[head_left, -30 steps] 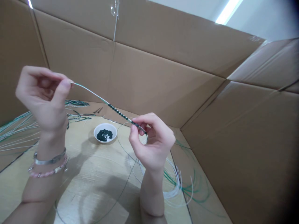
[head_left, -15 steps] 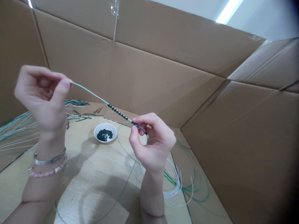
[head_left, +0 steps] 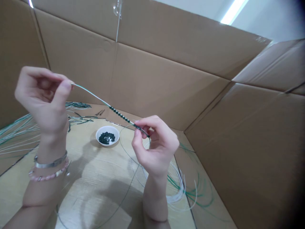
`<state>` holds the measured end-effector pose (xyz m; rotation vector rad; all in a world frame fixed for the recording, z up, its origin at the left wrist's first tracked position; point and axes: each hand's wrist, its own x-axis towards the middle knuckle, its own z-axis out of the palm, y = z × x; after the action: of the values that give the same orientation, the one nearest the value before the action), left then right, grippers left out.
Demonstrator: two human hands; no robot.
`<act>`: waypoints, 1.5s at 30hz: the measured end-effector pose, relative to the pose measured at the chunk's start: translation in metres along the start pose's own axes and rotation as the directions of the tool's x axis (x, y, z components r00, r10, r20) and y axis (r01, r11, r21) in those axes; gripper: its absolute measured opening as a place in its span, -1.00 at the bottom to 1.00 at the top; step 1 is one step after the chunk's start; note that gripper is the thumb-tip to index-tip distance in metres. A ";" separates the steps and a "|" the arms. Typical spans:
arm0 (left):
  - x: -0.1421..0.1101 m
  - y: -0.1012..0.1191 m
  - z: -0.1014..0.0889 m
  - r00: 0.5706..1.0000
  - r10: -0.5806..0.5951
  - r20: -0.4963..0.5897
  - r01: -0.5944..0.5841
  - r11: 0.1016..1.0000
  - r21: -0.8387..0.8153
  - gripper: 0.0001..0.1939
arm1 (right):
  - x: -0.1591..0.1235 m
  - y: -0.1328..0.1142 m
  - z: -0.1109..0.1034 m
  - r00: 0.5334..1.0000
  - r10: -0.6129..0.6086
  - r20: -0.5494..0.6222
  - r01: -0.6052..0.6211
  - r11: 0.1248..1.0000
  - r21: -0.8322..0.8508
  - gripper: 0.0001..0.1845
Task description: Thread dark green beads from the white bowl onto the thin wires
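Note:
Between my hands slants a beaded cord (head_left: 119, 114), white and green toward its upper end, with dark green beads along its lower stretch. My left hand (head_left: 45, 95), raised at the left, pinches the upper end between thumb and fingertips. Lower and to the right, my right hand (head_left: 156, 144) pinches the beaded part near its other end, where a thin dark strand trails down over the table. Below the cord stands a white bowl (head_left: 107, 127) partly filled with small dark green beads (head_left: 106, 137).
A light wooden table (head_left: 95, 178) lies beneath, with cardboard walls (head_left: 166, 76) around it. Bundled white and green cords (head_left: 21, 127) lie at the left. Coiled white cords (head_left: 177, 190) and green strands (head_left: 202, 190) rest at the right. Small tweezer-like tools (head_left: 100, 113) sit at the back.

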<state>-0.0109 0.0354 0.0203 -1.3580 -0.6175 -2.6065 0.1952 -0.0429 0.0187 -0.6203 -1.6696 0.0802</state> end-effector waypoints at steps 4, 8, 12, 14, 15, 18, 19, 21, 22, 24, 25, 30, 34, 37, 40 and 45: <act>-0.001 0.001 -0.001 1.000 -0.020 0.001 0.019 0.991 0.134 -0.60 | 0.000 0.000 0.000 1.000 -0.004 -0.004 0.004 1.000 0.015 -0.74; -0.002 -0.001 -0.001 1.000 -0.020 0.014 0.016 0.978 0.210 -0.58 | 0.001 -0.001 0.000 1.000 -0.001 -0.005 0.002 1.000 0.025 -0.74; -0.002 -0.001 0.001 1.000 0.002 0.022 -0.004 0.998 0.063 -0.67 | 0.001 -0.001 0.000 1.000 0.004 -0.003 -0.004 1.000 0.022 -0.73; -0.002 -0.001 0.001 1.000 0.006 0.027 -0.006 1.000 -0.023 -0.70 | 0.000 -0.002 0.000 1.000 -0.003 -0.002 0.003 1.000 0.020 -0.73; -0.002 -0.001 0.001 0.999 0.018 0.030 -0.016 0.998 -0.061 -0.71 | 0.000 -0.001 0.000 1.000 -0.005 0.000 0.005 1.000 0.021 -0.72; -0.002 -0.003 0.000 0.997 0.052 0.048 -0.046 0.993 -0.111 -0.69 | 0.000 -0.001 0.000 1.000 0.002 0.002 -0.002 1.000 0.021 -0.72; -0.002 -0.003 0.000 0.997 0.057 0.053 -0.051 0.992 -0.116 -0.70 | 0.000 -0.001 -0.001 1.000 0.004 0.005 -0.004 1.000 0.020 -0.71; -0.002 -0.003 0.000 0.997 0.056 0.053 -0.049 0.990 -0.134 -0.71 | 0.000 -0.001 -0.002 0.999 0.018 0.033 -0.019 1.000 0.007 -0.69; -0.001 -0.002 0.000 0.998 0.046 0.046 -0.039 0.989 -0.146 -0.72 | 0.001 -0.002 -0.004 0.997 0.031 0.064 -0.031 1.000 -0.003 -0.66; -0.001 -0.001 0.000 1.000 0.012 0.016 -0.009 0.988 -0.156 -0.75 | 0.001 -0.002 -0.006 0.986 0.071 0.148 -0.069 0.997 -0.021 -0.61; -0.001 -0.002 0.001 1.000 -0.002 0.004 0.003 0.989 -0.148 -0.75 | 0.002 -0.003 -0.008 0.976 0.095 0.193 -0.092 0.995 -0.023 -0.58; 0.000 -0.014 -0.003 0.998 0.064 0.029 -0.062 0.997 -0.053 -0.70 | 0.003 -0.003 -0.012 0.918 0.199 0.343 -0.217 0.976 0.013 -0.48; 0.003 -0.026 -0.008 0.999 0.032 0.016 -0.033 0.993 0.115 -0.72 | 0.002 0.000 -0.015 0.881 0.258 0.397 -0.295 0.955 0.035 -0.48; 0.005 -0.028 -0.010 1.000 -0.009 0.002 0.008 0.978 0.210 -0.70 | 0.002 0.002 -0.016 0.888 0.270 0.372 -0.319 0.944 0.077 -0.51; 0.005 -0.027 -0.011 1.000 -0.016 0.012 0.015 0.991 0.131 -0.70 | 0.002 0.003 -0.016 0.897 0.251 0.363 -0.305 0.947 0.101 -0.53; 0.000 -0.022 -0.012 0.988 -0.040 0.152 0.028 0.997 0.077 -0.69 | 0.002 0.005 -0.013 0.884 0.240 0.401 -0.303 0.947 0.102 -0.55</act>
<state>-0.0267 0.0502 0.0082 -1.5484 -0.7581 -2.4935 0.2094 -0.0414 0.0217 -0.7463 -1.9176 0.5708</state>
